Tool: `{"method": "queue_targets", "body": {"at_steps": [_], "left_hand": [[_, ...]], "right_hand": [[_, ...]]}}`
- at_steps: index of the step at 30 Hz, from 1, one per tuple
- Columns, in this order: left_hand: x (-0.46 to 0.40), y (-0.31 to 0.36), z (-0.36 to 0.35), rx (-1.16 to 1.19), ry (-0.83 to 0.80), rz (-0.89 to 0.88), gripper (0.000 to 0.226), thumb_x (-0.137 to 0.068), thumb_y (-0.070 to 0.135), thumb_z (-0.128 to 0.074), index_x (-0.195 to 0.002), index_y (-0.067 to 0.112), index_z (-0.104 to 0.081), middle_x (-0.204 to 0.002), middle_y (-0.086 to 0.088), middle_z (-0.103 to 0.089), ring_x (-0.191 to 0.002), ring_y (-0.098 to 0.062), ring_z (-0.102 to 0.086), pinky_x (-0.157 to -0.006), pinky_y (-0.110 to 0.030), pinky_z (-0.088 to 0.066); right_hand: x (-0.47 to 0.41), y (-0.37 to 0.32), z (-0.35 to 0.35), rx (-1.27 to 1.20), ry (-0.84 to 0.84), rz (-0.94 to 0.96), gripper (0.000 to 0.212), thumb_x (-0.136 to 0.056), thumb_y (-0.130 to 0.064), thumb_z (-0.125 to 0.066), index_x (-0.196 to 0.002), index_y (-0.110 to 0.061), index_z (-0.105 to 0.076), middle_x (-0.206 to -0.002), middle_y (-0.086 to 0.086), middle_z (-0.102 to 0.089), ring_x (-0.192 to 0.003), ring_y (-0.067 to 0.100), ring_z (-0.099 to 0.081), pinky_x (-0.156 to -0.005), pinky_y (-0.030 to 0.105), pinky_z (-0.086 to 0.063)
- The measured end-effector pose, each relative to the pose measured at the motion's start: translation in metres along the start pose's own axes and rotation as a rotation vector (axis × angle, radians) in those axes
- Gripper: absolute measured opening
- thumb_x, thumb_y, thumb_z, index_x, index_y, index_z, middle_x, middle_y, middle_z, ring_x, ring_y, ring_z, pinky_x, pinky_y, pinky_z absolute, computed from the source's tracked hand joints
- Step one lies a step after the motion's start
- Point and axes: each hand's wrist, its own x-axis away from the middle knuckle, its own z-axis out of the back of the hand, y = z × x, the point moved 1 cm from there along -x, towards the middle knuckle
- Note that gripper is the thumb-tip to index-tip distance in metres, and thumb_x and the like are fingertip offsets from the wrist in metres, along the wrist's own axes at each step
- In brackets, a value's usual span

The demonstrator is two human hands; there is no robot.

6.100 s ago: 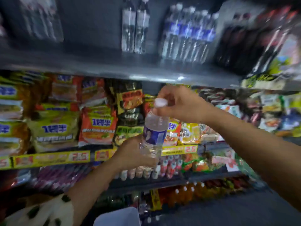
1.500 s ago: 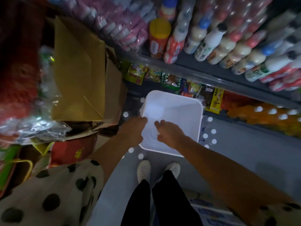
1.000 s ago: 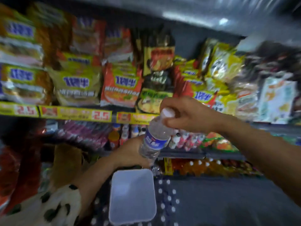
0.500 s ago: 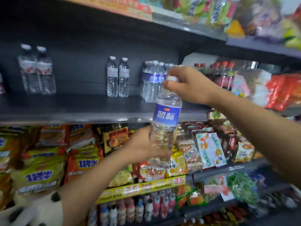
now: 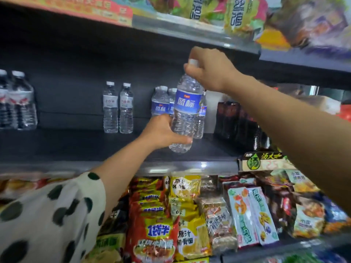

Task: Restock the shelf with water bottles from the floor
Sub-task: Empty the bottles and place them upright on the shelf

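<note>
One blue-labelled water bottle (image 5: 185,112) is held upright above the dark shelf (image 5: 79,147). The right hand (image 5: 210,70) pinches its white cap at 12 o'clock; the left hand (image 5: 161,132) grips its lower body at 7 o'clock. Behind it stand at least three matching bottles (image 5: 159,103); at 9 o'clock, two white-labelled bottles (image 5: 117,108), then two larger ones (image 5: 18,100).
</note>
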Motion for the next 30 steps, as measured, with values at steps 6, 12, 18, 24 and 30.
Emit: {"method": "queue_targets", "body": {"at_steps": [6,12,18,24,30], "left_hand": [[-0.074,-0.02,-0.047,-0.124,0.068,0.125,0.036,-0.061,0.041,-0.088,-0.066,0.02,-0.058,-0.068,0.009,-0.061,-0.061,0.0,-0.054,-0.045,-0.01,-0.036],[-0.112,-0.045,-0.064,-0.337,0.189,0.23,0.038,-0.062,0.043,-0.086,-0.062,0.02,-0.056,-0.071,-0.006,-0.062,-0.086,-0.026,-0.066,-0.059,-0.03,-0.042],[-0.127,-0.061,-0.077,-0.418,0.228,0.287,0.047,-0.059,0.047,-0.085,-0.087,0.013,-0.068,-0.094,-0.006,-0.071,-0.092,-0.022,-0.066,-0.066,-0.023,-0.039],[-0.136,-0.067,-0.078,-0.512,0.26,0.375,0.045,-0.069,0.036,-0.083,-0.081,-0.002,-0.062,-0.092,-0.017,-0.067,-0.092,-0.031,-0.065,-0.067,-0.031,-0.042],[-0.144,-0.072,-0.081,-0.578,0.25,0.351,0.04,-0.071,0.03,-0.081,-0.064,0.014,-0.046,-0.089,-0.01,-0.064,-0.091,-0.028,-0.063,-0.066,-0.027,-0.039]], "right_hand": [[-0.046,0.077,-0.085,-0.048,-0.136,0.018,0.028,-0.087,-0.038,-0.049,-0.097,-0.013,-0.058,-0.107,0.017,-0.064,-0.098,0.038,-0.058,-0.076,0.037,-0.043],[-0.08,0.106,-0.153,-0.125,-0.229,0.078,0.026,-0.088,-0.039,-0.049,-0.098,-0.018,-0.059,-0.11,0.015,-0.064,-0.102,0.035,-0.058,-0.077,0.034,-0.042],[-0.092,0.12,-0.199,-0.213,-0.258,0.114,0.023,-0.09,-0.038,-0.048,-0.092,-0.016,-0.055,-0.106,0.016,-0.064,-0.097,0.036,-0.059,-0.074,0.035,-0.042],[-0.099,0.127,-0.216,-0.293,-0.295,0.143,0.023,-0.092,-0.036,-0.047,-0.098,-0.014,-0.052,-0.103,0.017,-0.063,-0.093,0.035,-0.058,-0.072,0.034,-0.042],[-0.1,0.132,-0.224,-0.327,-0.327,0.14,0.03,-0.094,-0.037,-0.046,-0.109,-0.011,-0.049,-0.105,0.02,-0.061,-0.092,0.035,-0.057,-0.073,0.034,-0.042]]}}
